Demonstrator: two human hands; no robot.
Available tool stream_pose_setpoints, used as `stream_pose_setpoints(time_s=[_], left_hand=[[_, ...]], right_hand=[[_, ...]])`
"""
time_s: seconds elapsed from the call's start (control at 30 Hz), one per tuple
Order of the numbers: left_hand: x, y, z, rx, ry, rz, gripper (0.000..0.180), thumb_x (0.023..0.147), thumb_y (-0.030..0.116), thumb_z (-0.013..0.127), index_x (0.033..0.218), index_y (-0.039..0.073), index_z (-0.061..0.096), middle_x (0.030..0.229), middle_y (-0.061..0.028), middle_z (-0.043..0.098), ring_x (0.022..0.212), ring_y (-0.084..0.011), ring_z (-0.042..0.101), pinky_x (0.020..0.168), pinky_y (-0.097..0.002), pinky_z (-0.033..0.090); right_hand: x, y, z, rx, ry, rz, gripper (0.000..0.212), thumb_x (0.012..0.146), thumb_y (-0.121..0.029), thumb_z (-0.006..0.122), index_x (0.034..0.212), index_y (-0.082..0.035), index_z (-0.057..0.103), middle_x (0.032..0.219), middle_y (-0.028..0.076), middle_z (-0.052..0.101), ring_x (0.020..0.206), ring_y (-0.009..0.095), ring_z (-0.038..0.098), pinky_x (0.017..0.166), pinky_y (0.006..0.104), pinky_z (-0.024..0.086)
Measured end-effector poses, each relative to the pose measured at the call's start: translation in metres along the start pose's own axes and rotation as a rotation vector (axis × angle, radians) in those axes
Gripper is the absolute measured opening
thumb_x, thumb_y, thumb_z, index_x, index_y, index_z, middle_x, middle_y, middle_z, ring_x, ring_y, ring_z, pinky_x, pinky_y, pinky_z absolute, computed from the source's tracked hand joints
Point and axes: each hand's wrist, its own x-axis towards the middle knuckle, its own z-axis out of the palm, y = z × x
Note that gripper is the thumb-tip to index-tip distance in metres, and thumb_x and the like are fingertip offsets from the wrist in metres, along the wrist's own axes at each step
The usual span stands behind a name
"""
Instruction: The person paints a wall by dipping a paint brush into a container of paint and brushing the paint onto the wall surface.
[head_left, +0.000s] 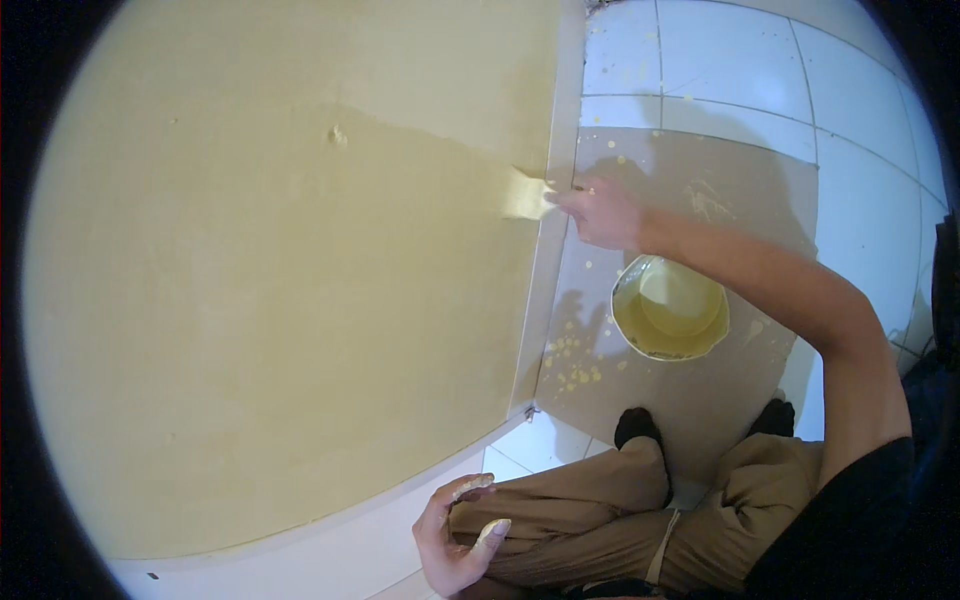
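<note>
My right hand (605, 213) reaches across to the edge of a pale yellow wall panel (300, 300) and grips a paintbrush (526, 194). Its wide, flat, yellow-coated end lies against the panel next to the white border; the handle is mostly hidden in my fingers. Below my right forearm, a round bowl (625, 318) of yellow paint stands on a brown sheet. My left hand (455, 540) is open beside my knee, thumb and fingers curved apart with nothing between them. Yellow paint smears its fingertips.
A white frame strip (535, 300) borders the panel. The brown floor sheet (690, 400) carries yellow drips and lies over white tiles (735, 50). My feet (638, 427) in dark socks rest on that sheet. A small raised lump (337, 134) marks the panel's upper part.
</note>
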Motion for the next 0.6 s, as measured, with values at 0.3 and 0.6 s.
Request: stream_pose_setpoints(time_s=[0.3,0.6], left_hand=[[-0.005,-0.004,-0.002,0.029,-0.015,0.038,0.05,0.09,0.011,0.073,0.134,-0.003,0.054,0.122,-0.0173,0.066,0.115,-0.0279,0.064,0.102,-0.0426,0.05],[-0.005,-0.026,0.001,-0.059,0.092,0.136,0.051,0.077,0.007,0.082,0.122,-0.003,0.061,0.117,-0.0183,0.07,0.102,-0.0256,0.07,0.093,-0.0377,0.053]], right_hand=[[0.018,-0.006,-0.034,-0.157,-0.341,0.281,0.033,0.071,-0.006,0.062,0.103,-0.007,0.073,0.079,0.021,0.067,0.074,0.042,0.066,0.065,0.0523,0.052],[0.083,-0.07,-0.066,0.009,0.256,-0.105,0.011,0.082,-0.014,0.062,0.085,-0.007,0.07,0.065,0.018,0.062,0.065,0.043,0.064,0.057,0.0517,0.05]])
